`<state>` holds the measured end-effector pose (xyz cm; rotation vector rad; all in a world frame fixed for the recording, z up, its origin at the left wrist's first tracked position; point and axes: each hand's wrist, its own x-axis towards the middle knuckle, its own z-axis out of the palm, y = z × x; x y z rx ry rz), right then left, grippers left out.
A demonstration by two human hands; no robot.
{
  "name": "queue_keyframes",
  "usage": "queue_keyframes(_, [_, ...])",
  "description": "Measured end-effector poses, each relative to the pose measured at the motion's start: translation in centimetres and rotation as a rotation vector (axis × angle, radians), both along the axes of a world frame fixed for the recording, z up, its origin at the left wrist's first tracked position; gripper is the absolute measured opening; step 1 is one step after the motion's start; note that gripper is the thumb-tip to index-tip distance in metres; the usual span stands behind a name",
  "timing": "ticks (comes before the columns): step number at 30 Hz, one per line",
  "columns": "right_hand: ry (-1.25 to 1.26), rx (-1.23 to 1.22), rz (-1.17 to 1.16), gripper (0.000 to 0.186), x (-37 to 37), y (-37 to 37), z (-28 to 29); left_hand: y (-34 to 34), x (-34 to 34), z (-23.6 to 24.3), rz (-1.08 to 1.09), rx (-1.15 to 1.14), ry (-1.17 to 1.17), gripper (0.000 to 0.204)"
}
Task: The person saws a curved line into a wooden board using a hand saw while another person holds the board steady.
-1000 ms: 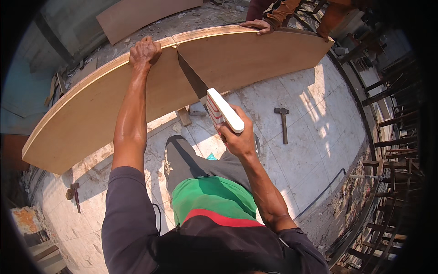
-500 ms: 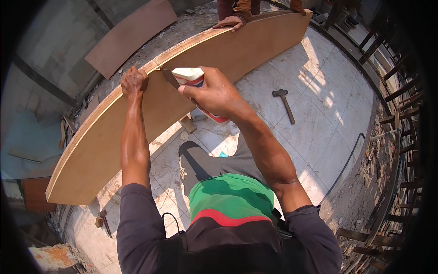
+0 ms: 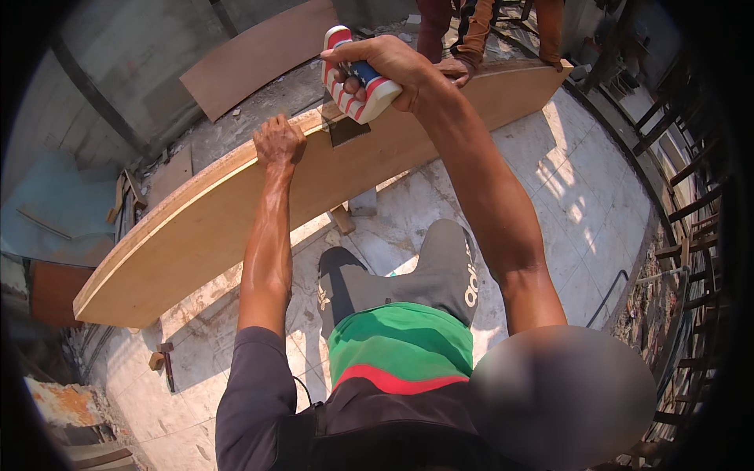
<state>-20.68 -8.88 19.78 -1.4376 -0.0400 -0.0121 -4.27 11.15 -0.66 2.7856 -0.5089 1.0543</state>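
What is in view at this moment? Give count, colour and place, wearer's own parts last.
Handsaw: 1, white-red-blue handle, dark blade, at panel's upper edge
Curved wooden panel: 1, tan, across upper view
Board: 1, pinkish brown, beyond panel
Hammer: 1, dark, floor, lower left
Small block: 1, tan, beside hammer
Tiled floor: 1, whitish, below panel
Bars: several, dark, right edge
Co-worker's hands: 2, bare, panel's right part
Trousers: 1 pair, grey, centre
Left hand: 1, bare, gripping panel's upper edge
Right hand: 1, bare, holding handsaw
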Motion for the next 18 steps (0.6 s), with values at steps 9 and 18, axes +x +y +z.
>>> queue_keyframes(9, [0.256, 0.361, 0.246, 0.035, 23.0, -1.3, 2.9, -0.6, -1.0, -0.3, -0.043, -0.119, -0.048, 0.020])
queue_keyframes(18, [0.468, 0.529, 0.219, 0.042, 34.6, 2.0, 1.6, 1.4, -0.8, -0.2, -0.026, -0.172, -0.052, 0.018])
